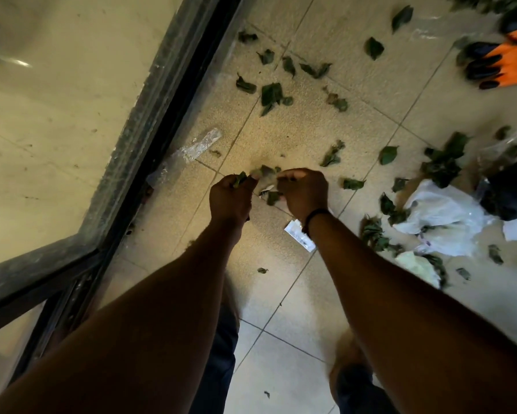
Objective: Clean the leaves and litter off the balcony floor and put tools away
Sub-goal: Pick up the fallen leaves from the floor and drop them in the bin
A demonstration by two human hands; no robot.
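The person reaches both hands down to the tiled floor (pixel 281 339) beside the sliding door track (pixel 149 121). The left hand (pixel 232 198) is curled around a small bunch of leaves (pixel 240 179), which stick out above the knuckles. The right hand (pixel 303 194) is curled with its fingertips at a leaf (pixel 272 197) and a scrap of litter (pixel 266 190) lying between the two hands; whether it already pinches them cannot be told. That leaf lies just to the left of the right hand, touching or nearly touching its fingers, so the right hand is the nearer one. The leaf's long axis appears to run roughly away from the person, though it is too small to judge its tip. More leaves lie scattered farther out and to the right, near a white plastic bag (pixel 442 213). A clear wrapper (pixel 197 146) lies by the door track, and an orange glove (pixel 502 65) at far right.
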